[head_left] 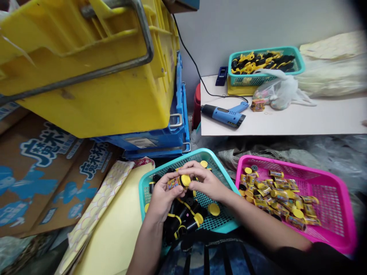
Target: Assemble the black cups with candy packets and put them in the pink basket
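The head view is showing the left hand clamping its thumb and fingers on a small bottle, which is lying tilted between the two hands above a green basket; the right hand is curving its fingers over the capped end, its thumb resting just beside the yellow cap, though I cannot tell whether those fingers are closing on it; below, black tubes with yellow parts are filling much of the basket, and the hands and forearms are hiding some of them; to the right, a pink basket is holding a heap of labelled bottles; to the left, a yellow crate is sitting on blue crates and blocking the space behind, while printed cardboard and a pale yellow sheet are crowding that side; beyond, a white table is bearing a blue heat gun with a black cord, a knotted plastic bag, a small packet and another full basket.
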{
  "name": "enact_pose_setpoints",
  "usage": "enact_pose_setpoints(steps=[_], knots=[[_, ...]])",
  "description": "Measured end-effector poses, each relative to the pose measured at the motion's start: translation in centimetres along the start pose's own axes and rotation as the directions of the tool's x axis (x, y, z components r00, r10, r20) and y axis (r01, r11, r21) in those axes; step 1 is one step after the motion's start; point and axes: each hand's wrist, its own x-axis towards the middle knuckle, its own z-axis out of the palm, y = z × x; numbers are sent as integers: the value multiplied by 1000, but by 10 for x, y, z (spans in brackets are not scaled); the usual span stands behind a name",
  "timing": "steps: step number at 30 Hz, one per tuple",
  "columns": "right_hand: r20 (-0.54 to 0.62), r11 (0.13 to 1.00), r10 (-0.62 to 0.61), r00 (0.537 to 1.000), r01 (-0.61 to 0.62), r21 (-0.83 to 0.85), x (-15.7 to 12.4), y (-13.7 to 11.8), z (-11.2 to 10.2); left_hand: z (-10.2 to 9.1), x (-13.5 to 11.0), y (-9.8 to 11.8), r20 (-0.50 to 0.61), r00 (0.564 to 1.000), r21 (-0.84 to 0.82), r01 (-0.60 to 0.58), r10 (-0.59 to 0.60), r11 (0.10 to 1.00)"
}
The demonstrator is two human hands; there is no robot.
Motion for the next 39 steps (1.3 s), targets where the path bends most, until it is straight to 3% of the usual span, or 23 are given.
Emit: enact_pose_setpoints(steps=[3, 5, 7, 10, 12, 14, 17, 19, 22, 27, 35, 39], knots=[[101, 948, 191, 976, -210, 241, 2, -2, 1, 3, -1, 1, 41, 998, -110, 57, -53, 992], [234, 840, 313, 921, -383, 385, 3, -1, 4, 4, -1, 2, 35, 998, -141, 63, -59, 988], [313, 772, 355, 881, -465, 432, 2, 0, 6, 5, 1, 3, 26, 997, -135, 69, -66, 988], [177, 882, 305, 936, -348, 319, -1, -1, 7, 7, 2, 3, 24, 998, -57, 61, -60, 996], [36, 970, 181, 983, -184, 162, -1, -2, 4, 8, 3, 4, -12, 1000, 15, 13, -13, 1000], [-75, 997, 75, 994, -72, 34, -1, -3, 2, 8, 2, 6, -46, 998, 45, -36, 38, 998], [-171, 989, 133, 976, -120, 84, 1, -2, -2, 5, 0, 9, -24, 999, -40, -49, 48, 998], [-183, 965, 215, 959, -180, 190, 2, -1, -3, 0, -1, 10, -20, 999, -67, -40, 39, 997], [-167, 947, 252, 953, -206, 247, 2, -2, -2, -6, 2, 8, -112, 992, 21, -53, 55, 998], [-202, 951, 234, 951, -181, 250, 2, -4, -3, -9, 8, 1, -266, 941, 120, -183, 209, 976], [-240, 963, 199, 950, -144, 229, 1, 0, -4, -7, 5, 1, -193, 935, 125, -278, 298, 952], [-206, 973, 169, 964, -130, 190, -1, -3, -3, -13, 6, 0, -102, 913, 240, -363, 395, 900]])
